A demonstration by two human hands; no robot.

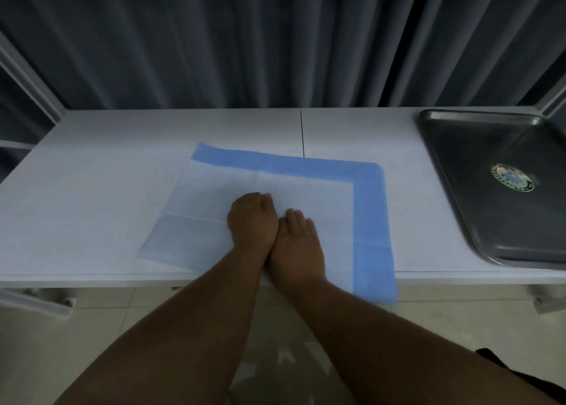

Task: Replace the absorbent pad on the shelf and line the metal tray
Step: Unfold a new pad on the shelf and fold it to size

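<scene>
A partly unfolded absorbent pad (321,196) lies on the white shelf (107,190), pale in the middle with a darker blue band along its far and right edges. Its near right corner hangs over the shelf's front edge. My left hand (252,221) and my right hand (298,245) rest side by side on the middle of the pad, palms down, touching each other and pressing on it. The fingers point away from me and look foreshortened. The bare metal tray (459,172) sits at the right end of the shelf, with a round sticker inside it.
Dark grey curtains (275,37) hang right behind the shelf. A thin dark seam (302,132) runs across the shelf top behind the pad. White frame rails (30,77) stand at both ends. Pale tiled floor (92,328) lies below.
</scene>
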